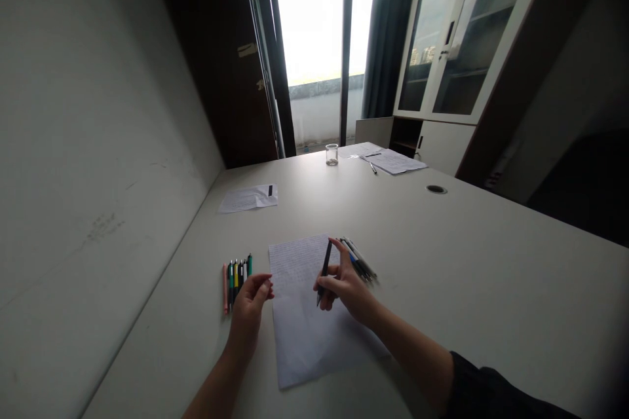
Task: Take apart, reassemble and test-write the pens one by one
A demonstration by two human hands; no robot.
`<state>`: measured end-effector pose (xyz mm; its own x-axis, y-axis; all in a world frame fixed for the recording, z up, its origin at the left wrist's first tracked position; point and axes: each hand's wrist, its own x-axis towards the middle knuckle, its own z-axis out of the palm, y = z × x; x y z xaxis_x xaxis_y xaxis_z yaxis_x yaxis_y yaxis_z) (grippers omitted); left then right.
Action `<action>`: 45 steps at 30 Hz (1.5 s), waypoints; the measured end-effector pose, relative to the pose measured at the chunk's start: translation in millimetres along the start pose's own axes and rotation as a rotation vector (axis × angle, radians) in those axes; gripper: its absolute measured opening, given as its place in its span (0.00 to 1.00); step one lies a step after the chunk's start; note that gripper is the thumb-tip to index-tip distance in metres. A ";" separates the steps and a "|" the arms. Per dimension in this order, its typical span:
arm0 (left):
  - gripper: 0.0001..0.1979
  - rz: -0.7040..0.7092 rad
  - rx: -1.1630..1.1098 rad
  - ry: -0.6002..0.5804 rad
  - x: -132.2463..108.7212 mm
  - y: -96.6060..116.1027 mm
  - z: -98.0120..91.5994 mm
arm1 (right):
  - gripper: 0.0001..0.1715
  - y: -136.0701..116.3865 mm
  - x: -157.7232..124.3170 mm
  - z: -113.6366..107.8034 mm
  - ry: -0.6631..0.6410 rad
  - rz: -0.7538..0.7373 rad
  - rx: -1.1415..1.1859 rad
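Note:
My right hand [346,285] is closed around a dark pen [325,268], its tip pointing down just over the sheet of paper [304,334]. The pen stands tilted, with my index finger up near its top end. Lines of handwriting cover the upper part of the sheet; the lower part is blank. My left hand [250,304] is at the sheet's left edge, thumb and fingers drawn together with nothing visible in them. Just left of it lies a row of several coloured pens [236,275]. Beyond my right hand, more pens [358,258] lie by the sheet's right edge, partly hidden.
On the white table [196,353] a glass jar [331,155] stands at the far end. Papers [396,162] and a pen [373,168] lie beside it. Another paper [249,198] is at the left, near the wall [98,177]. A cable hole [436,189] is at the right.

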<state>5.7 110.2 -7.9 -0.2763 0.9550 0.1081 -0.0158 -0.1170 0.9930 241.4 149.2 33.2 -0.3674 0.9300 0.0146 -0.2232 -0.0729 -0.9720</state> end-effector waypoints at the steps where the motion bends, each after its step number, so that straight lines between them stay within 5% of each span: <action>1: 0.16 0.000 -0.003 0.005 0.1 -0.1 0.1 | 0.59 0.1 -0.1 -0.1 0.002 -0.001 0.001; 10: 0.17 0.018 0.063 0.007 -0.5 1.3 -2.4 | 0.63 2.0 1.1 -0.3 0.045 -0.018 0.023; 23: 0.09 0.219 0.324 -0.151 -4.2 14.5 -12.3 | 0.60 2.2 2.0 -1.3 0.078 -0.016 0.036; 38: 0.08 0.306 0.572 -0.450 -9.6 19.8 -26.6 | 0.51 10.0 5.7 -3.6 0.070 -0.028 0.040; 45: 0.11 0.379 0.591 -0.539 -11.4 21.0 -27.8 | 0.38 13.9 8.4 -5.6 0.079 -0.060 0.035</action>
<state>-18.2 89.3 10.3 0.3308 0.8966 0.2943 0.5254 -0.4340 0.7318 240.3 158.0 18.5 -0.2806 0.9584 0.0529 -0.2749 -0.0274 -0.9611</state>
